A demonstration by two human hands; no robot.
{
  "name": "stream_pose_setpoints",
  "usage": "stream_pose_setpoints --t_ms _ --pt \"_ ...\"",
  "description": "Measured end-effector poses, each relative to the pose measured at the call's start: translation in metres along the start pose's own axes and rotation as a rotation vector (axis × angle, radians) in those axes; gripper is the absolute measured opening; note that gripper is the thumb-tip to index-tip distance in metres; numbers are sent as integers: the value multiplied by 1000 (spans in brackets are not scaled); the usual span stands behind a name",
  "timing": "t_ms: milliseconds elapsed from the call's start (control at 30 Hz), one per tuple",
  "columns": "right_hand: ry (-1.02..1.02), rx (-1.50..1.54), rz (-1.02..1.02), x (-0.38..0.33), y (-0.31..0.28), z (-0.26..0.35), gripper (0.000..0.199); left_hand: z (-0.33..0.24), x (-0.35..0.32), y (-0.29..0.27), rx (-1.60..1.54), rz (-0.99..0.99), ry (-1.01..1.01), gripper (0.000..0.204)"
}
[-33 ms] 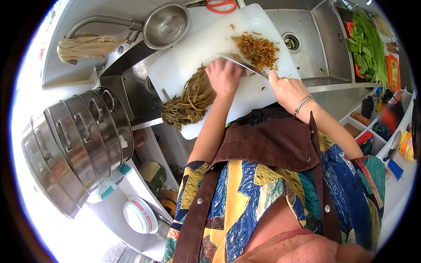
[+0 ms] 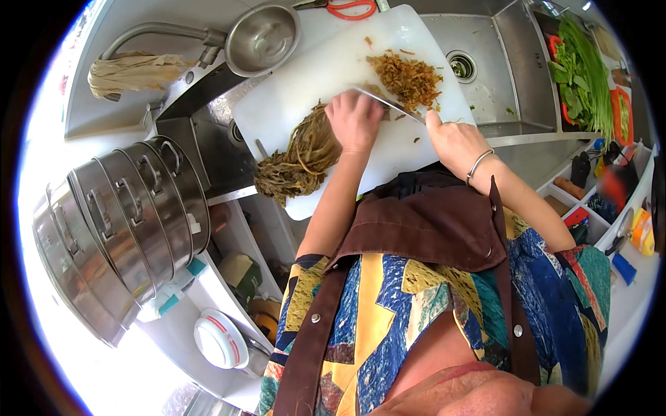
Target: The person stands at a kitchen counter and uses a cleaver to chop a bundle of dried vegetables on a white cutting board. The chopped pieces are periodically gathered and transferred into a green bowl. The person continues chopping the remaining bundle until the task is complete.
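Note:
A white cutting board [image 2: 326, 66] lies across the sink. On its left part rests a bunch of brown-green, limp leafy vegetable, like pickled mustard greens [image 2: 302, 156]. My left hand [image 2: 354, 121] is closed with curled fingers over the bunch's right end, pressing it to the board. In my right hand [image 2: 458, 147], which wears a bracelet, the handle of a kitchen knife [image 2: 394, 105] is gripped. Its thin blade reaches leftward, close beside my left fingertips. Just beyond the blade sits a heap of finely chopped brown greens [image 2: 408, 78], with a few loose bits around it.
A steel bowl [image 2: 262, 41] and red-handled scissors [image 2: 352, 8] sit beyond the board. The faucet [image 2: 159, 29] has a cloth over it. Right of the board is a sink basin [image 2: 479, 41], then fresh green vegetables [image 2: 579, 76]. Large steel pots [image 2: 125, 222] stand at left.
The knife blade has tilted very slightly and looks thinner. Both hands, the greens and the chopped heap stay in place.

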State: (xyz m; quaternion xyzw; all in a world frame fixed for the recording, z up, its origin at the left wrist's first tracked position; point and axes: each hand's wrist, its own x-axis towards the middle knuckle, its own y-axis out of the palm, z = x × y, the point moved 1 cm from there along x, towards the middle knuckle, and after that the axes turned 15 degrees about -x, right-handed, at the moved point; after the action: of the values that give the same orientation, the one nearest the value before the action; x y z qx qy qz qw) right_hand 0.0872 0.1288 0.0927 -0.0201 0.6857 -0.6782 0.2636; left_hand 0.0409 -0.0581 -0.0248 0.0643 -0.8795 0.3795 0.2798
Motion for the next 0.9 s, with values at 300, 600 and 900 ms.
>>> stream_pose_setpoints --t_ms 300,600,900 --pt "9 213 188 41 -5 -10 12 -3 1 -2 -13 -1 -51 16" --pt "-75 170 31 111 12 12 14 0 7 -3 -12 -41 -28 17" --pt "-33 180 136 98 22 7 20 -1 2 0 -42 -47 -28 18"
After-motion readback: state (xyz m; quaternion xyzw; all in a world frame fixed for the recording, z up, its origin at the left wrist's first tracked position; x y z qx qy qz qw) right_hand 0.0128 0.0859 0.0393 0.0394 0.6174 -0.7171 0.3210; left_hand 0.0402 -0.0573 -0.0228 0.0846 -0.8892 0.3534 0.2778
